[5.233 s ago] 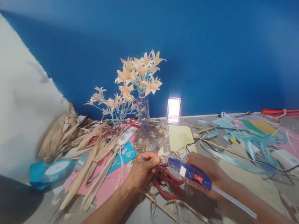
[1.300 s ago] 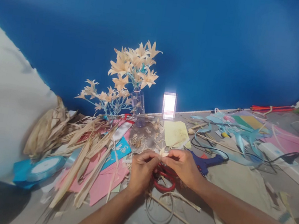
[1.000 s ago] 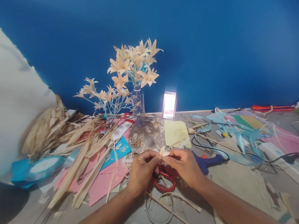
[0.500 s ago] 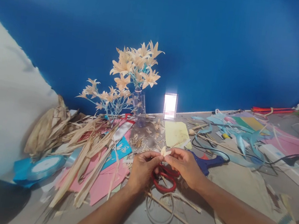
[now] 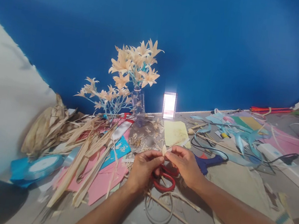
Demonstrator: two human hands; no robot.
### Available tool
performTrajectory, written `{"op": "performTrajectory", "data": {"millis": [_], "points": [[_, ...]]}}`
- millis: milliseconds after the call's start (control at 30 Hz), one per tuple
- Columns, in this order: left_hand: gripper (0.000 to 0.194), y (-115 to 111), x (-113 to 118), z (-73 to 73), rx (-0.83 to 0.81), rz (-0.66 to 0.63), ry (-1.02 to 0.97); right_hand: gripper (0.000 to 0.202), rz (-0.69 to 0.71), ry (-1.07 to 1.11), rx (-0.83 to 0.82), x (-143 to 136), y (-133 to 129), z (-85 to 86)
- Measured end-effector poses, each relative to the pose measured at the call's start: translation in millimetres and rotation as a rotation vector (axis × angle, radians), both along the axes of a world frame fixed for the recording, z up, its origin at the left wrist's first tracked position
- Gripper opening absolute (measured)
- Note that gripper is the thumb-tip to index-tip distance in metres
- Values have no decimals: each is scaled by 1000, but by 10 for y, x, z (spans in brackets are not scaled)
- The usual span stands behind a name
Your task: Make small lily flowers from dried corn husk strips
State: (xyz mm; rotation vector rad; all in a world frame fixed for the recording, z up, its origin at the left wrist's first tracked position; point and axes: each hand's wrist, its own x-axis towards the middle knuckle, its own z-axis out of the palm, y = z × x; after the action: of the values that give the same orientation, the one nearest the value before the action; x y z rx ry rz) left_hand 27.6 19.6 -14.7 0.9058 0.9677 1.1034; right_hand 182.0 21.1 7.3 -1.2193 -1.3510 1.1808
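Observation:
A small pale petal-like piece, perhaps dried corn husk, is pinched between the fingertips of both hands. My left hand grips it from the left, thumb and fingers closed. From the right, my right hand holds its edge between thumb and forefinger. Just beneath the hands lie red-handled scissors, partly covered by my left fingers. A loop of pale wire and a thin stick rest nearer to me. Behind stands a clear bottle holding cream husk flowers on light blue stems.
Dried husk strips, pink paper and a blue ribbon roll lie at the left. To the right are a blue glue gun, cream cloth, tangled ribbons and a white power strip. A yellow sheet lies behind my hands.
The pale piece has turned slightly and looks narrower between my fingertips. Both hands stay almost in place, and the whole view has shifted a little.

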Motion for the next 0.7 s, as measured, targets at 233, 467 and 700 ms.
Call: {"op": "performTrajectory", "data": {"millis": [233,467,700], "points": [[24,3,3,-21,16,-17,-40,24,47,45,-24,-7,0,-61],[22,-3,-9,42,20,21,49,25,91,124,-66,-27,-11,-61],[17,-24,-20,66,65,26,168,30,91,174,-159,-14,1,-49]]}}
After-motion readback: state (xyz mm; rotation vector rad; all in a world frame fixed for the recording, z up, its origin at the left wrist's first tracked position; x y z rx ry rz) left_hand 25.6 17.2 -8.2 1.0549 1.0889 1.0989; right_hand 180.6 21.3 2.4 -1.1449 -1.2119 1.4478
